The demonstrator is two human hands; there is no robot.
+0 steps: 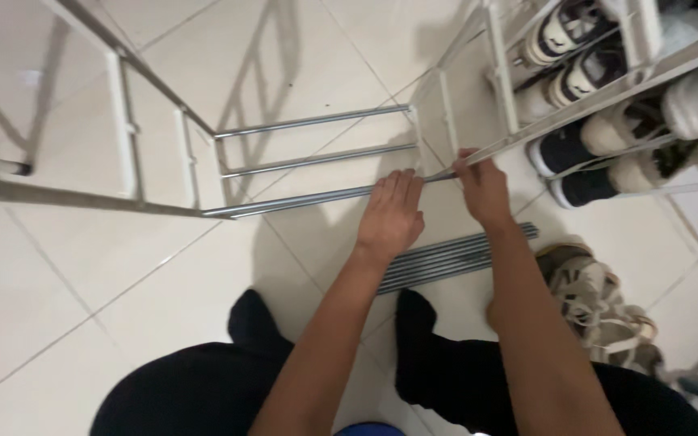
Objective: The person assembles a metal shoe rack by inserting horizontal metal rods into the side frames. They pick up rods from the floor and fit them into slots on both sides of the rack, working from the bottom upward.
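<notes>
Steel is what I have under both hands in the head view: a long metal rod (317,199) running level across the front of a bare white rack frame (127,121). My left hand (391,216) lies palm down on the rod, fingers (404,184) straight and pressed together, flat on it rather than curled round, with the forearm reaching up from the lower middle of the picture. My right hand (482,187) is just beside it, wrist bent, fingertips pinched together on the rod's right end where it meets the corner of a second rack (519,105); whether they grip the rod alone or the joint too I cannot tell.

Two more rods (317,139) already span the frame behind the one I hold, parallel and spaced apart. A bundle of spare rods (438,260) lies on the white tiled floor (66,274) beneath my wrists, near my black-socked feet (254,319).

For room: the left side is open tile within the frame's uprights. The right is crowded, with the second rack loaded with shoes (575,153) close against my right hand, and a grey sneaker (595,303) on the floor just beside my right forearm.
</notes>
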